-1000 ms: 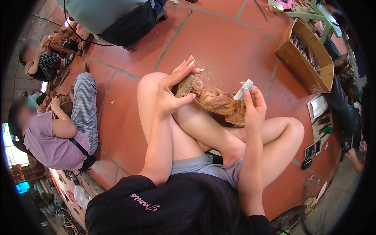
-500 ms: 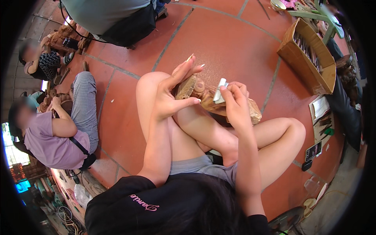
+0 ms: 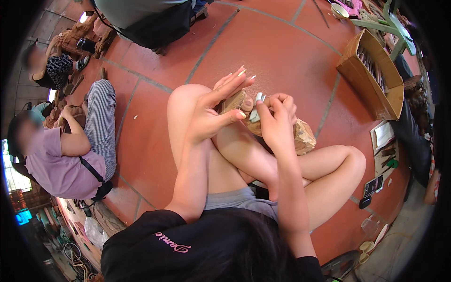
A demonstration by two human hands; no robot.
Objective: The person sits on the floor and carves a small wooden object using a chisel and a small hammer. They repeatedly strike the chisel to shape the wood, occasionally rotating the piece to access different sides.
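A carved brown wooden figure (image 3: 304, 137) lies across my legs, its middle partly covered by my right hand. At its left end is my left hand (image 3: 205, 115), open, with the fingers stretched out past the far side and the thumb along the near side. My right hand (image 3: 277, 123) is closed, pinching a folded piece of sandpaper (image 3: 256, 108), pale grey-white, against the rounded carving near that left end. My right fingers hide part of the sandpaper.
A cardboard box (image 3: 364, 84) of thin tools stands on the tiled floor at far right. Nearer lie a phone (image 3: 374, 186) and a small black case (image 3: 365, 202). At left sits a person in a purple shirt (image 3: 68, 162); another person (image 3: 44, 66) sits beyond, near wooden carvings.
My right hand and the sandpaper have moved left along the carving, closer to my left thumb. My left hand and the carving have shifted slightly right in the picture.
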